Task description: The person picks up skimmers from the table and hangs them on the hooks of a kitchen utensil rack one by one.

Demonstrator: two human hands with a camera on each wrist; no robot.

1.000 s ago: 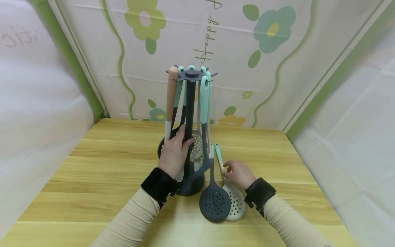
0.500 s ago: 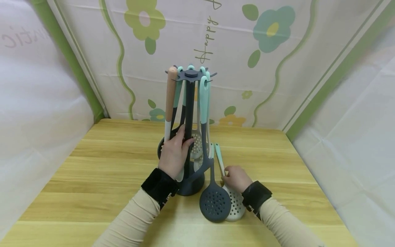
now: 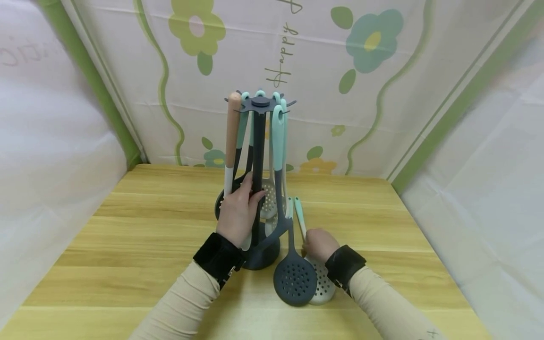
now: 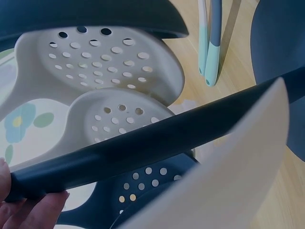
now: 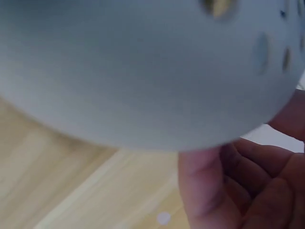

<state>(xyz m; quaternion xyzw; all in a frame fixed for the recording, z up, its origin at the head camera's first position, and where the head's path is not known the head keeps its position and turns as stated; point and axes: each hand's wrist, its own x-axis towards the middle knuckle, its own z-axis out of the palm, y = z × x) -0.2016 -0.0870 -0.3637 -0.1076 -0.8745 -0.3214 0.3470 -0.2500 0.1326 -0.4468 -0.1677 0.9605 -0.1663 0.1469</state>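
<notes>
A dark utensil stand (image 3: 259,156) rises from the table, and my left hand (image 3: 236,215) grips its pole, seen in the left wrist view as a dark bar (image 4: 138,140) across the frame. To the right, my right hand (image 3: 321,244) holds the white skimmer (image 3: 324,285) low on its handle, fingers curled round it; the hand hides that stretch. In the right wrist view the skimmer's pale bowl (image 5: 143,86) fills the top, with curled fingers (image 5: 202,186) below it. A dark skimmer (image 3: 295,279) lies left of the white one, overlapping its edge.
From the stand's hooks hang several mint-handled utensils, including one with a dark shaft (image 3: 278,141) at the front right and pale perforated ones (image 4: 100,57) behind. A wooden-handled utensil (image 3: 232,130) hangs at the left. The wooden table (image 3: 140,226) meets a floral curtain (image 3: 306,56) behind.
My right hand has moved slightly down and left, from loosely at the white skimmer's handle to curled round it. The left hand keeps its hold on the pole.
</notes>
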